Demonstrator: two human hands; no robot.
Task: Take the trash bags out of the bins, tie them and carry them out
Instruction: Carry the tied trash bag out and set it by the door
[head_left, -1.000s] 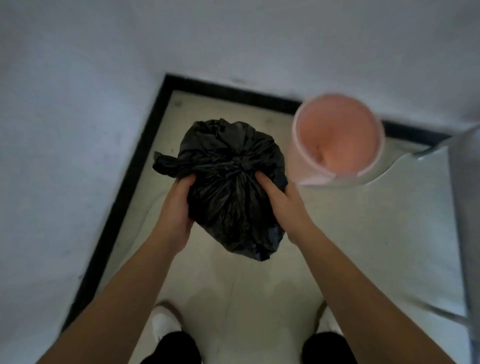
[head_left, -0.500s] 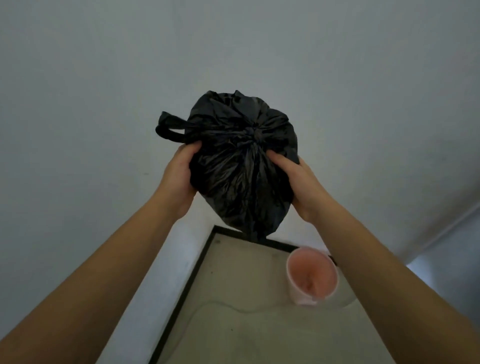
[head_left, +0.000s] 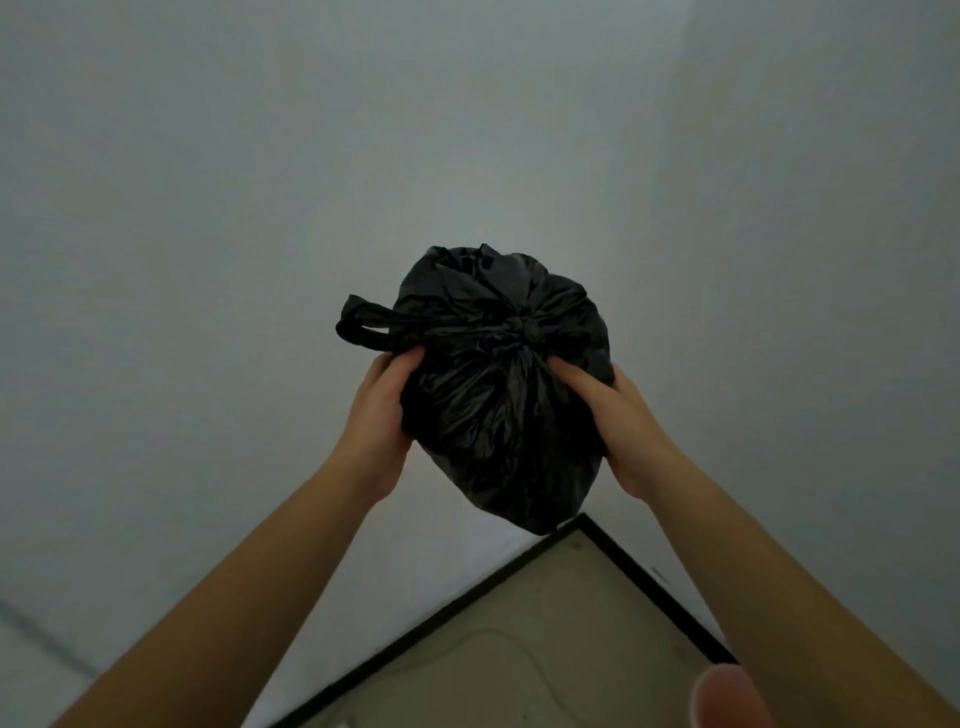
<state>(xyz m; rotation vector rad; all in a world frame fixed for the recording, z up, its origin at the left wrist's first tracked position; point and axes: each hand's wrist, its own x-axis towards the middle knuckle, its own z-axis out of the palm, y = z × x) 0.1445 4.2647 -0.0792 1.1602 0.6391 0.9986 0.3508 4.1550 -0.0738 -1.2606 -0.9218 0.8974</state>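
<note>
Carrying the bag (head_left: 498, 405) out looks like the step you are on: the knot (head_left: 524, 330) is cinched at its top, and the bag hangs in the air between your hands, clear of the floor, in front of the corner where two walls meet.

Your left hand (head_left: 376, 415) grips the bag's left side, fingers curled into the plastic just below the loop (head_left: 363, 325) that sticks out to the left. Your right hand (head_left: 618, 421) grips the right side the same way, thumb pressed into the folds near the knot.

Both hands clutch film, not the knot itself, so squeeze only as hard as the load needs. The plastic looks thin and crinkled and could tear under dug-in fingertips. A safer carry would be to hook two fingers through the loop, or close one hand round the neck under the knot and let the weight hang below.

Check the knot first: it looks closed, but how firm it is cannot be told from here.

Watch the bag's low tip, the part nearest the floor (head_left: 545, 649). The bin (head_left: 727, 699) shows only as a blurred pink edge at the near right, by your right arm, so step round it as you turn. The dark skirting (head_left: 441, 608) marks the foot of the walls, so turn away from the corner to leave.
</note>
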